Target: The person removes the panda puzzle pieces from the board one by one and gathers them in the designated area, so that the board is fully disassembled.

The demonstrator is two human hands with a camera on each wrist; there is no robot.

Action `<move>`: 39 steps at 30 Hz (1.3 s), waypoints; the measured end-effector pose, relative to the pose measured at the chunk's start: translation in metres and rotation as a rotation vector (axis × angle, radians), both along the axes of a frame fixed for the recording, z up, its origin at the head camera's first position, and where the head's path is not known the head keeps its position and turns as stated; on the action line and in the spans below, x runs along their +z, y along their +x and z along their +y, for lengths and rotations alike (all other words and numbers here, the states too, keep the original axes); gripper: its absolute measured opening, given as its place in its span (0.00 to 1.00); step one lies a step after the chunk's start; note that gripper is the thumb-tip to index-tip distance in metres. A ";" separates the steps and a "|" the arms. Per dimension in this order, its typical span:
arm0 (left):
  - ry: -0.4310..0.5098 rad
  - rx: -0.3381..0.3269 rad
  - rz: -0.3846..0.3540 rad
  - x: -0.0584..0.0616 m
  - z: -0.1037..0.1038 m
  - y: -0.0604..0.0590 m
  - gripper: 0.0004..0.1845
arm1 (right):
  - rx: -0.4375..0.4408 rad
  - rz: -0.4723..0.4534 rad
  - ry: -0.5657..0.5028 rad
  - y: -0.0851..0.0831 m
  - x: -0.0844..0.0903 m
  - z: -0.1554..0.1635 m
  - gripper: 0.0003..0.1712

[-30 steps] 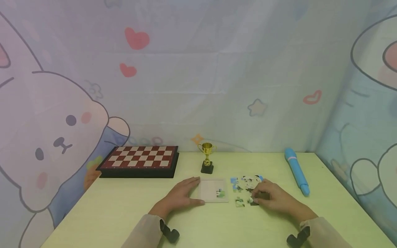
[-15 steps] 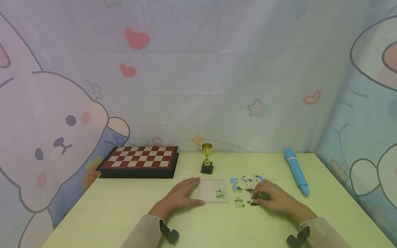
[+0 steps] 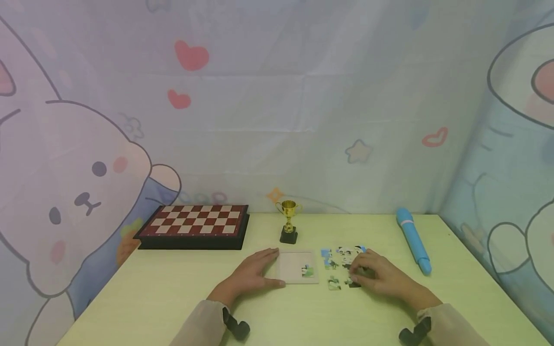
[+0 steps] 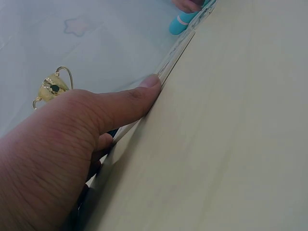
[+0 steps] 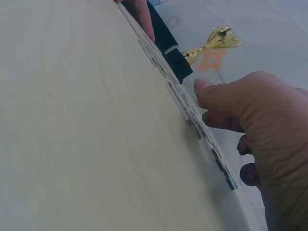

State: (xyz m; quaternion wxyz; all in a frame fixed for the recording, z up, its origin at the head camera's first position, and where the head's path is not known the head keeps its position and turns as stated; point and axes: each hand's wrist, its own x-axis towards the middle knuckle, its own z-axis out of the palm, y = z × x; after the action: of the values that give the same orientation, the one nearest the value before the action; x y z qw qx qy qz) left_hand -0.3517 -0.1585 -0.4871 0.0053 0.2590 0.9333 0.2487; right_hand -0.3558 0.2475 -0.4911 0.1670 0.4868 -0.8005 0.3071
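My left hand (image 3: 248, 275) rests at the left side of a small pale puzzle tray (image 3: 289, 265), fingers at its far corner and thumb at its near corner. One green-and-white puzzle piece (image 3: 308, 271) lies in the tray's lower right. To the tray's right, several panda-picture pieces (image 3: 331, 263) lie on the table, one piece (image 3: 333, 282) apart in front. Over the right-hand pieces, my right hand (image 3: 383, 274) bends its fingers and hides part of them. From the right wrist, the thumb (image 5: 204, 89) and forefinger stand slightly apart near the pieces (image 5: 177, 102), nothing visible between them.
A gold trophy cup (image 3: 288, 221) on a black base stands behind the tray. At the back left lies a red-and-white chessboard box (image 3: 196, 220). A blue pen-shaped stick (image 3: 414, 240) lies at the right. A printed cloth (image 3: 303, 120) hangs behind the table.
My right hand has shifted slightly left over the pieces, covering more of the white-and-black one under its fingertips. The left hand and the tray stay in place.
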 end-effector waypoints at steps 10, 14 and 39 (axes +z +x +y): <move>0.004 -0.002 -0.001 0.000 0.001 0.000 0.52 | -0.009 -0.023 0.010 -0.012 -0.002 -0.032 0.07; -0.006 -0.008 0.002 -0.001 0.001 0.000 0.52 | -0.031 -0.023 0.035 -0.020 -0.004 -0.055 0.08; 0.003 -0.006 0.019 -0.003 0.000 -0.003 0.52 | -0.143 -0.153 0.191 -0.026 -0.002 -0.105 0.14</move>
State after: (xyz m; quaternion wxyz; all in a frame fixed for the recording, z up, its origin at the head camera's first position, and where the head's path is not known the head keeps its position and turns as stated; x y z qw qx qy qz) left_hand -0.3547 -0.1590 -0.4902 -0.0032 0.2643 0.9321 0.2476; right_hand -0.3822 0.1421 -0.4929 0.0797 0.4171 -0.8692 0.2532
